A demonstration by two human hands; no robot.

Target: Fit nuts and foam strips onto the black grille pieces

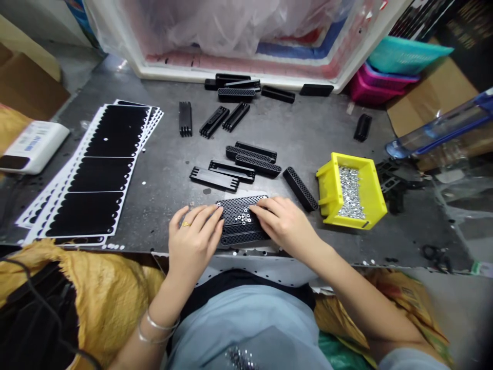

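Observation:
Several black bars with a lattice surface (241, 238) lie side by side at the table's front edge. A loose cluster of small silver nuts (243, 218) rests on top of them. My left hand (195, 231) is at the bars' left end, its fingers bent and the tips drawn together at a corner; what they pinch is too small to tell. At the right end, my right hand (279, 220) has thumb and fingertips closed over the bars, hiding whatever is between them. To the right stands a yellow bin (327, 198) holding many small silver metal pieces (350, 192).
More black bars (258, 165) lie beyond my hands, with others (235, 93) along a white-framed container (239, 74) at the back. Sheets of black stickers (103, 169) are stacked left. A white device (36, 146) sits far left; pink baskets (379, 87) stand back right.

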